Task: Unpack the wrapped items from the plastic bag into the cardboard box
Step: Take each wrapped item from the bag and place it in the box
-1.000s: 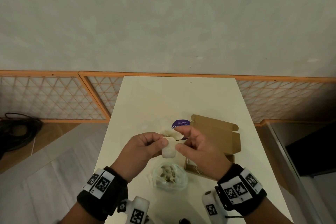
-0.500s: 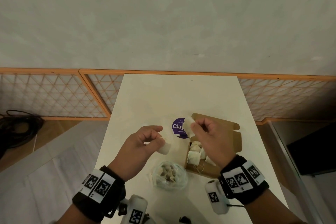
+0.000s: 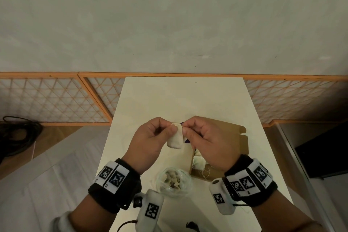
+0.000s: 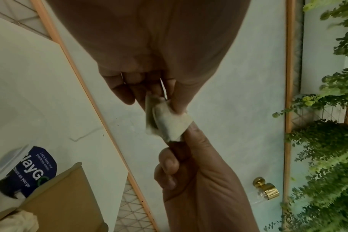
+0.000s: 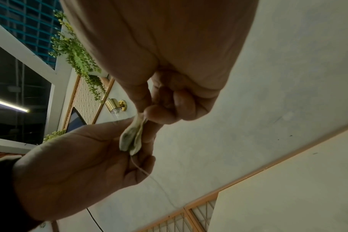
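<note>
A small white wrapped item (image 3: 175, 138) is held up over the table between both hands. My left hand (image 3: 171, 128) pinches its upper left edge with thumb and forefinger. My right hand (image 3: 184, 128) pinches its top right corner. In the left wrist view the wrapped item (image 4: 170, 124) looks like two folded layers, and the right wrist view shows a thin thread (image 5: 143, 170) hanging from the item (image 5: 132, 139). The clear plastic bag (image 3: 174, 181) lies near me with several pieces inside. The open cardboard box (image 3: 236, 137) on the right holds several white items (image 3: 199, 162).
A purple round sticker (image 4: 35, 168) lies on the white table (image 3: 180, 100) just left of the box, mostly hidden behind the hands in the head view. An orange lattice fence (image 3: 52, 100) and a grey wall stand behind the table. Black cables (image 3: 18, 135) lie on the floor at left.
Half a second ago the hands were apart, the right one holding a white piece near the box. Now the right hand has come back left and both hands pinch one item, raised higher.
</note>
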A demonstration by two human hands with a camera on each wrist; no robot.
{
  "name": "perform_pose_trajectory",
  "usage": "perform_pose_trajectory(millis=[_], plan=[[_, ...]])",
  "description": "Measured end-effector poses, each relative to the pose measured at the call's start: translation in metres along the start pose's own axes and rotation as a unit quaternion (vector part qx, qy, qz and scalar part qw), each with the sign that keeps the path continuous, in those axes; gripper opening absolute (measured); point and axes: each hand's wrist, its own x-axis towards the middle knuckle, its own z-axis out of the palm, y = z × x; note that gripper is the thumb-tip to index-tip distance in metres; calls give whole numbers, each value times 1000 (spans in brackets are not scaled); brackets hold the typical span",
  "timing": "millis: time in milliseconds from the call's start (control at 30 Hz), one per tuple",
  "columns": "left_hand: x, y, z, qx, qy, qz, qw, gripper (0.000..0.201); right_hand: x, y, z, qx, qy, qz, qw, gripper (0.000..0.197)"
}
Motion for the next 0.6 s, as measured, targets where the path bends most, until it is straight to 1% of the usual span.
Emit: perform_pose_trajectory(millis=[100,233,367,433,500,533,600], plan=[[1,0,3,-13,21,3,1000,10,-5,-2,1,3,4,-6,1000,21],[-1,1,9,-33,17,6,999,5,-8,6,6,70,7,24,997,35],[0,-5,13,-60,39,-1,997,9,-10,21,7,128,-1,71,989,31],[-1,-8,16,-73,39,-3,997,14,-11,28,6,145,-6,96,985,37],[-3,-13,20,-82,28,-3,996,18,-12,34,4,136,-1,111,985,43],[-5,-15,23,-84,23,-3,996,18,-14,37,3,138,0,115,984,43],[-7,-23,27,-76,16,-4,997,17,-20,42,-1,162,-3,129,978,35]])
